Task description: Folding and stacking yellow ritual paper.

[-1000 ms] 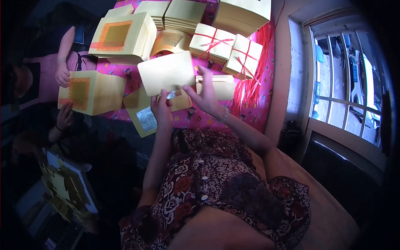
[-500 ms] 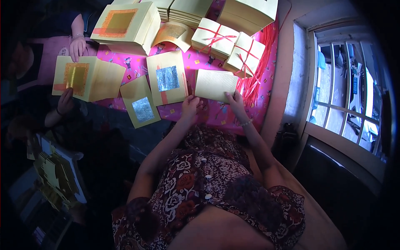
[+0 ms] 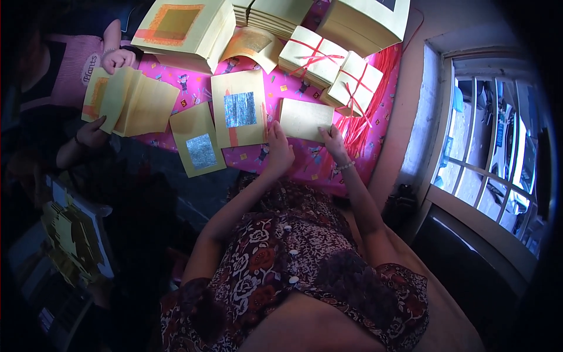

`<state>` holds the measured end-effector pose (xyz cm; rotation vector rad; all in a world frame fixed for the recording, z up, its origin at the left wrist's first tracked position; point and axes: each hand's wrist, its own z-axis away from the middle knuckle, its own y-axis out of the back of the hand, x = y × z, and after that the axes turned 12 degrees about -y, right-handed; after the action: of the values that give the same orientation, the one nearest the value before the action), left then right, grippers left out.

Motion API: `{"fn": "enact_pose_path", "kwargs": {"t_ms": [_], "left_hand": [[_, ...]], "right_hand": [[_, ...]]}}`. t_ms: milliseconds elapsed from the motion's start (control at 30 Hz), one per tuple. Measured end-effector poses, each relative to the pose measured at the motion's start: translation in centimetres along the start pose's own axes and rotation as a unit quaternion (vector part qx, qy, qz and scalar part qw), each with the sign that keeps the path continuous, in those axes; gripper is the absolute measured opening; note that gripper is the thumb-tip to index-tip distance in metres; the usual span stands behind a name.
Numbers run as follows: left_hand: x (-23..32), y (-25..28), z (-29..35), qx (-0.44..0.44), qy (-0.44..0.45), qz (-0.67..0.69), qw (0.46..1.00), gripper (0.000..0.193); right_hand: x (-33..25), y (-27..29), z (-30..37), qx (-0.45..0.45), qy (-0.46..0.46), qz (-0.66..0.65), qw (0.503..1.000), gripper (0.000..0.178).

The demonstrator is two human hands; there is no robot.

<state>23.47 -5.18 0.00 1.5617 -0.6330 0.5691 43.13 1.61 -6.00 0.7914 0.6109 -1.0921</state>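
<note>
A small stack of cream paper sheets (image 3: pixel 306 119) lies on the pink patterned cloth in front of me. My right hand (image 3: pixel 334 142) grips its lower right corner, thumb on top and the other fingers partly hidden beneath. Beside the stack's left edge, my left hand (image 3: pixel 280 149) is held on its side with fingers stretched away from me. It appears to hold nothing, and whether it touches the edge is unclear. To the left lie a sheet with a silver foil square (image 3: pixel 239 110) and a second silver-foil sheet (image 3: pixel 201 151), overlapping slightly.
Two paper bundles tied with red string (image 3: pixel 312 54) stand beyond my stack, near loose red strings (image 3: pixel 352 138). Tall paper stacks (image 3: pixel 182 26) line the back of the pink cloth (image 3: pixel 258 157). At left, a co-worker's hands (image 3: pixel 94 134) handle gold-foil sheets. A barred window (image 3: pixel 487 141) is at right.
My left hand has straightened its fingers and come up beside the stack's left edge. My right hand keeps its corner. The co-worker has lifted and bent over a gold-foil sheet.
</note>
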Motion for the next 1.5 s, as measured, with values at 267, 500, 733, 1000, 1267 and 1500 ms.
{"fn": "enact_pose_path", "kwargs": {"t_ms": [267, 500, 733, 1000, 1267, 1500], "left_hand": [[-1.2, -0.3, -2.9, -0.077, 0.062, -0.088, 0.991, 0.075], [-2.2, -1.6, -2.5, -0.044, -0.014, -0.253, 0.966, 0.061], [-3.6, -1.6, -2.6, -0.094, -0.005, -0.213, 0.973, 0.067], [-3.0, 0.7, -4.9, -0.183, -0.068, -0.200, 0.960, 0.079], [-2.8, 1.1, -4.9, -0.204, -0.043, -0.155, 0.966, 0.087], [-2.5, 1.6, -5.1, -0.238, -0.014, -0.148, 0.960, 0.087]], "right_hand": [[-1.7, 0.1, 0.8, -0.072, -0.066, -0.087, 0.991, 0.032], [-3.4, 0.0, 1.4, 0.059, 0.007, 0.203, 0.977, 0.040], [-6.6, -0.6, 3.1, 0.142, -0.017, 0.363, 0.921, 0.053], [-4.7, 0.6, 0.8, 0.125, -0.072, 0.335, 0.931, 0.065], [-5.1, 0.1, 1.2, 0.133, -0.105, 0.326, 0.930, 0.057], [-3.3, 0.8, 0.2, 0.114, -0.074, 0.311, 0.941, 0.062]]}}
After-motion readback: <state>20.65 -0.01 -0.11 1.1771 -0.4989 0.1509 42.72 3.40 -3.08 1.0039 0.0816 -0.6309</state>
